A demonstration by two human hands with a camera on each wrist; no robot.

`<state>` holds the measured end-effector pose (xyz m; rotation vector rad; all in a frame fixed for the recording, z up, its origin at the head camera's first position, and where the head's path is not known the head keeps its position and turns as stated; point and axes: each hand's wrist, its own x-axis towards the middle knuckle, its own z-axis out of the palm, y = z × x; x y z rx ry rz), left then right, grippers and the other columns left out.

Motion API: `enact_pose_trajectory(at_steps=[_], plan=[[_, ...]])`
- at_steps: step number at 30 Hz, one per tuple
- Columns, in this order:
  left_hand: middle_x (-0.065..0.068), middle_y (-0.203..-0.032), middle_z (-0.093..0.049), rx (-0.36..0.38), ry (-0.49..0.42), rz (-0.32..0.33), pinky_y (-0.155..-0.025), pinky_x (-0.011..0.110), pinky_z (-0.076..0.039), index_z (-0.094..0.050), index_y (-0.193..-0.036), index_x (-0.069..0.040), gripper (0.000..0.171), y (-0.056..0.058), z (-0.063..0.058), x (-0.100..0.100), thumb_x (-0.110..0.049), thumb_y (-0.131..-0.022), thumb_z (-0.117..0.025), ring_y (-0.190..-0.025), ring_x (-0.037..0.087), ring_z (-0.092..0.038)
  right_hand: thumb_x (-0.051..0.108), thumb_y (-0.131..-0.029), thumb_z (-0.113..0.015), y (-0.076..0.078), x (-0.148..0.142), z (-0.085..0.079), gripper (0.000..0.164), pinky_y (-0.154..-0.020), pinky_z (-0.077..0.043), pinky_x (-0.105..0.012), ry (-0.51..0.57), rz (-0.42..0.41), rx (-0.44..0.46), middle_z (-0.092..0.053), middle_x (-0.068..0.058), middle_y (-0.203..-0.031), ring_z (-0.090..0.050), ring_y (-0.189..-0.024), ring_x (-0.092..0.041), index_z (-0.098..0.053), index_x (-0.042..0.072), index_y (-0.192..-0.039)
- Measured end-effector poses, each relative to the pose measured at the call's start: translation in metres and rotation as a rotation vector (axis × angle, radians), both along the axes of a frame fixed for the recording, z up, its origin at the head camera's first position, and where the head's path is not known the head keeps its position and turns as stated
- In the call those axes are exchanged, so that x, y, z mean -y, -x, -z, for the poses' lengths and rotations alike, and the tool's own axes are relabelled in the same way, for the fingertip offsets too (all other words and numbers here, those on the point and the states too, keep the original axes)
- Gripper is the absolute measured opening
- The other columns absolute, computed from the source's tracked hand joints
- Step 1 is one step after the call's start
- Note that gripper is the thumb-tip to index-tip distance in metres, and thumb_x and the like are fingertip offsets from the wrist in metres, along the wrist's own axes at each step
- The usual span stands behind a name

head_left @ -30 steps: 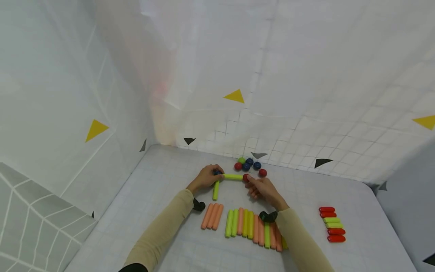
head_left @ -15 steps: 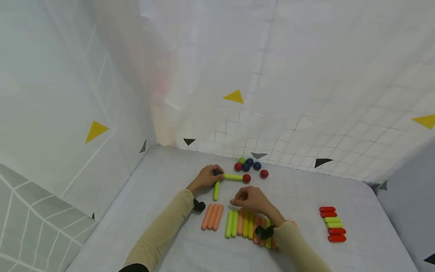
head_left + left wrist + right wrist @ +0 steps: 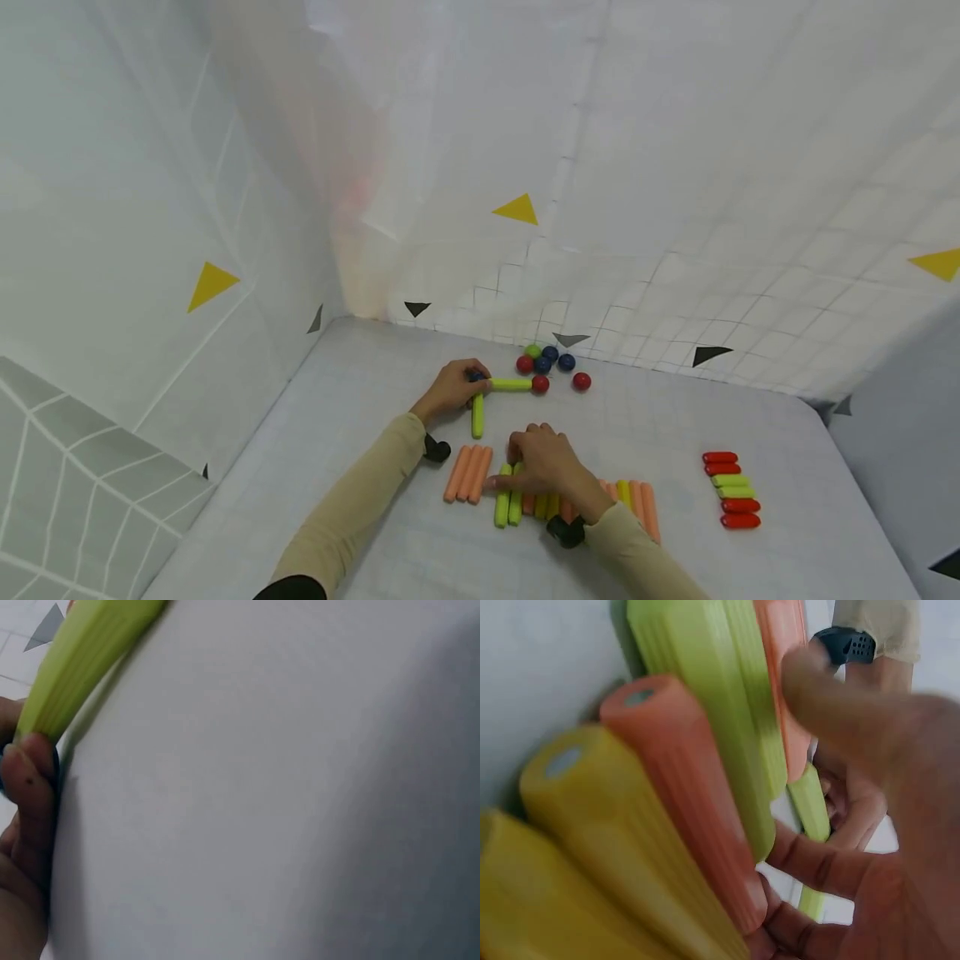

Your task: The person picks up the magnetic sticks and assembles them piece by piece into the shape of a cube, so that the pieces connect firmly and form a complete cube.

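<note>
My left hand (image 3: 448, 392) pinches a dark blue ball (image 3: 476, 377) at the back of the table. From that ball one yellow-green rod (image 3: 512, 384) runs right to a red ball (image 3: 540, 384), and another yellow-green rod (image 3: 477, 417) points toward me. My right hand (image 3: 551, 462) is over the left part of a row of coloured rods. In the right wrist view, its fingertips reach the far ends of a yellow-green rod (image 3: 705, 697) and an orange rod (image 3: 671, 742), while its thumb is spread apart from the fingers. Part of the row is hidden beneath this hand.
Three orange rods (image 3: 468, 474) lie left of the row. Loose balls sit near the back wall, among them a green ball (image 3: 532, 351) and a separate red ball (image 3: 581, 382). To the right, short red pieces (image 3: 741, 521) and yellow-green pieces (image 3: 731, 481) are stacked in a column.
My right hand has left the red ball at the rod's end and come toward me and left, down over the row of rods. The left hand keeps its place on the blue ball.
</note>
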<state>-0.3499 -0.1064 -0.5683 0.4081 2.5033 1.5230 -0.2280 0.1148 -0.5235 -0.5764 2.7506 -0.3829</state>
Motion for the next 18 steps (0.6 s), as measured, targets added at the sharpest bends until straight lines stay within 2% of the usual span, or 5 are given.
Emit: enact_pose_trajectory(at_steps=[5,9,11,14,18], plan=[[0.008,-0.094,-0.068,0.023,-0.009,-0.008,-0.054,0.025,-0.051,-0.074,-0.115,-0.011,0.018,-0.001,-0.002,0.001,-0.022,-0.101,-0.073,-0.058,0.012,-0.058,0.074,-0.075,-0.084,0.002,0.001,-0.001,0.052,-0.081,-0.043,-0.048,-0.023,-0.022,0.029,-0.057,0.003,-0.091,-0.048,-0.091,-0.02,-0.067,0.025,-0.085],[0.008,-0.094,-0.068,0.033,-0.014,-0.022,-0.054,0.025,-0.051,-0.074,-0.116,-0.011,0.018,-0.003,-0.003,0.0,-0.022,-0.101,-0.073,-0.058,0.012,-0.058,0.067,-0.076,-0.086,0.004,-0.001,-0.002,0.047,-0.081,-0.042,-0.048,0.017,-0.025,0.075,-0.058,0.004,-0.088,-0.048,-0.09,-0.019,-0.069,0.024,-0.084],[0.009,-0.095,-0.068,0.032,-0.009,-0.032,-0.055,0.025,-0.051,-0.074,-0.115,-0.011,0.017,-0.003,-0.004,0.0,-0.021,-0.101,-0.073,-0.058,0.012,-0.058,0.061,-0.079,-0.087,0.007,-0.003,-0.004,0.043,-0.08,-0.04,-0.047,0.076,-0.015,0.11,-0.06,0.005,-0.085,-0.051,-0.086,-0.018,-0.071,0.022,-0.085],[0.009,-0.099,-0.068,0.02,0.025,-0.04,-0.055,0.026,-0.051,-0.074,-0.114,-0.012,0.016,-0.003,-0.005,-0.001,-0.021,-0.101,-0.073,-0.061,0.013,-0.058,0.051,-0.085,-0.085,0.01,-0.01,-0.007,0.037,-0.075,-0.041,-0.041,0.223,0.032,0.196,-0.063,0.003,-0.085,-0.054,-0.08,-0.017,-0.071,0.017,-0.09],[0.009,-0.104,-0.067,-0.023,0.104,-0.036,-0.056,0.026,-0.051,-0.074,-0.112,-0.012,0.017,-0.002,-0.006,-0.003,-0.025,-0.1,-0.073,-0.069,0.015,-0.059,0.045,-0.091,-0.083,0.016,-0.028,-0.007,0.037,-0.066,-0.043,-0.032,0.428,0.176,0.278,-0.063,-0.002,-0.088,-0.056,-0.077,-0.019,-0.068,0.012,-0.099]])
